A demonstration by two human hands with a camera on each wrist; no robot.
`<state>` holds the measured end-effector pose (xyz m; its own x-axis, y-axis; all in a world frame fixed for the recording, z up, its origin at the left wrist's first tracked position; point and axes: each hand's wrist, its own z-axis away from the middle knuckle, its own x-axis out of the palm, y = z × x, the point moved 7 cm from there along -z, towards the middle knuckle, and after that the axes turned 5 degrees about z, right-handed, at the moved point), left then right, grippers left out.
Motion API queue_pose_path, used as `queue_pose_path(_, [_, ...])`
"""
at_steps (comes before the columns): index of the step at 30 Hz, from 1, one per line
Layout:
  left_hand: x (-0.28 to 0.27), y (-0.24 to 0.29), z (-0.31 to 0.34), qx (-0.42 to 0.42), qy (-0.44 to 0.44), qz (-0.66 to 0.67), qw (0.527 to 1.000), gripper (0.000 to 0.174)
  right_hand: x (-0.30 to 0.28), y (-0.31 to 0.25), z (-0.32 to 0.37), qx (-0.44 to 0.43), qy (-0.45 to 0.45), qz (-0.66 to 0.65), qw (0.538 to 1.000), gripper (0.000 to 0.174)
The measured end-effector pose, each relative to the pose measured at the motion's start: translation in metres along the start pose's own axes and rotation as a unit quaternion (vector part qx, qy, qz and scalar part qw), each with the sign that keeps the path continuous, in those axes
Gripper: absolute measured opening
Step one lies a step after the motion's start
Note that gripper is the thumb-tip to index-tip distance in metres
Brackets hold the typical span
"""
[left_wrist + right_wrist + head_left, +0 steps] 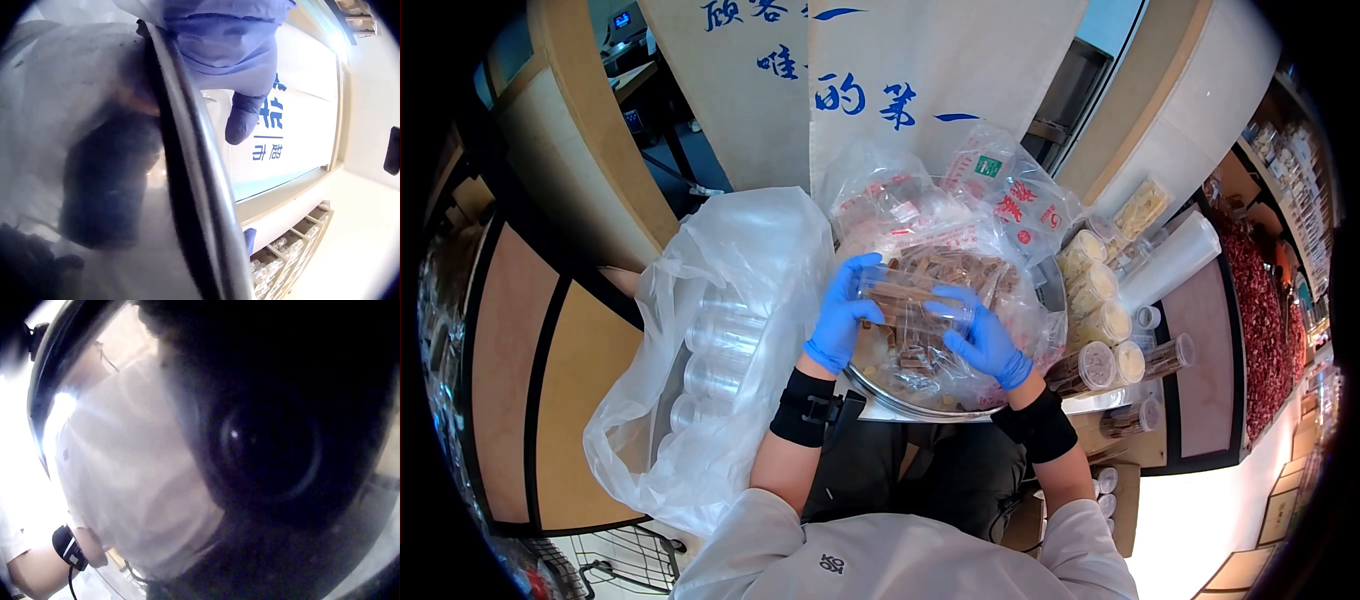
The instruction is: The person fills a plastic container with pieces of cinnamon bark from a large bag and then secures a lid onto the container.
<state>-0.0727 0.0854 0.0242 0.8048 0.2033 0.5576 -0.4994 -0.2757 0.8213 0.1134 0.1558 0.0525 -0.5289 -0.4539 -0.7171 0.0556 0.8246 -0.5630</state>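
Note:
Both hands wear blue gloves. In the head view a clear plastic container (903, 298) lies sideways between them, above a round metal basin (900, 405) that holds brown strips (920, 352) in clear plastic. The left hand (842, 315) grips the container's left end, fingers behind and thumb in front. At its right end the right hand (985, 340) grips it with fingers and thumb. The left wrist view shows the left glove (225, 50) beyond a metal rim (200, 156). No hand can be made out in the right wrist view, which is filled by a curved reflecting surface.
A translucent bag (750, 230) of clear empty containers (718, 375) stands to the left. Filled jars (1100, 322) and a plastic roll (1185, 255) stand to the right. Printed plastic bags (1010, 190) lie on the basin's far side, before a board with blue writing (930, 60).

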Motion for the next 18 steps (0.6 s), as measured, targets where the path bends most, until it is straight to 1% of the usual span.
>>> queue_pose_path(1, [0.004, 0.001, 0.000, 0.009, -0.021, -0.026, 0.999, 0.076, 0.001, -0.001, 0.000, 0.000, 0.001, 0.000, 1.000, 0.044])
queue_pose_path(2, [0.003, 0.001, 0.000, 0.009, -0.022, -0.027, 0.999, 0.076, 0.004, -0.002, 0.001, -0.003, -0.014, 0.003, 1.000, 0.046])
queue_pose_path(3, [0.003, 0.000, 0.000, 0.002, -0.027, -0.018, 0.999, 0.076, 0.007, -0.002, 0.001, -0.007, -0.029, 0.007, 1.000, 0.047])
queue_pose_path(7, [0.005, -0.001, 0.001, -0.019, -0.038, 0.004, 0.999, 0.072, 0.008, -0.001, 0.000, -0.002, -0.041, -0.019, 0.999, 0.048])
queue_pose_path(8, [0.004, -0.002, 0.001, -0.019, -0.038, 0.003, 0.999, 0.072, 0.007, 0.000, 0.000, -0.003, -0.034, -0.019, 0.999, 0.049])
queue_pose_path(10, [-0.003, -0.001, 0.000, -0.001, -0.004, -0.013, 1.000, 0.070, 0.006, 0.000, 0.001, -0.003, -0.027, -0.018, 0.999, 0.049])
queue_pose_path(12, [-0.003, -0.001, -0.001, -0.004, 0.002, -0.013, 1.000, 0.070, 0.001, 0.005, 0.002, 0.036, -0.002, -0.099, 0.994, 0.051])
queue_pose_path(13, [-0.004, -0.001, 0.000, -0.007, 0.009, -0.012, 1.000, 0.069, 0.001, 0.005, 0.001, 0.035, -0.003, -0.099, 0.994, 0.051])
queue_pose_path(15, [-0.004, -0.002, -0.001, -0.019, -0.004, -0.011, 1.000, 0.069, -0.001, -0.004, -0.001, -0.033, 0.011, -0.021, 0.999, 0.052])
queue_pose_path(18, [0.000, -0.004, -0.002, -0.043, -0.018, -0.011, 0.999, 0.069, 0.003, -0.006, 0.000, -0.019, -0.012, -0.001, 1.000, 0.053])
